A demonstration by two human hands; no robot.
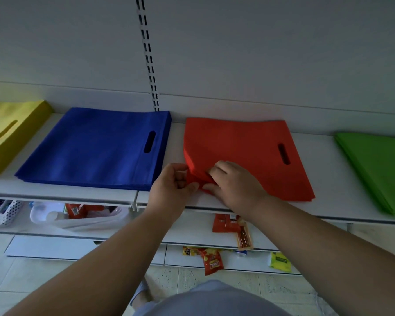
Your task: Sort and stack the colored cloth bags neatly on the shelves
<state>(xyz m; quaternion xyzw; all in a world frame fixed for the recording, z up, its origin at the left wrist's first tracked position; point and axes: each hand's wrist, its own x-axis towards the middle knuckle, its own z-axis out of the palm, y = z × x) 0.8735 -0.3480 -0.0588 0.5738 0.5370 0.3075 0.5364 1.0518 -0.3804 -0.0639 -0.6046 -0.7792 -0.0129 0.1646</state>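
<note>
Four flat stacks of cloth bags are laid along the white shelf [62, 192]: a yellow stack [12, 133] at the far left, a blue stack [96, 149] beside it, a red stack [242, 147] right of centre, and a green stack [379, 172] at the far right. Below, a perforated white basket [6, 213], red snack packets [211, 261] and a yellow-green packet [279, 261] are seen on the lower shelves. The yellow and green stacks are cut off by the frame edges (the lower shelves are dim and partly hidden by the forearms). The near left corner of the red stack is covered by both hands. That corner is pinched by the left hand [173, 181], fingers curled, and gripped from above by the right hand [235, 183], knuckles raised; both arms are extended forward.
</note>
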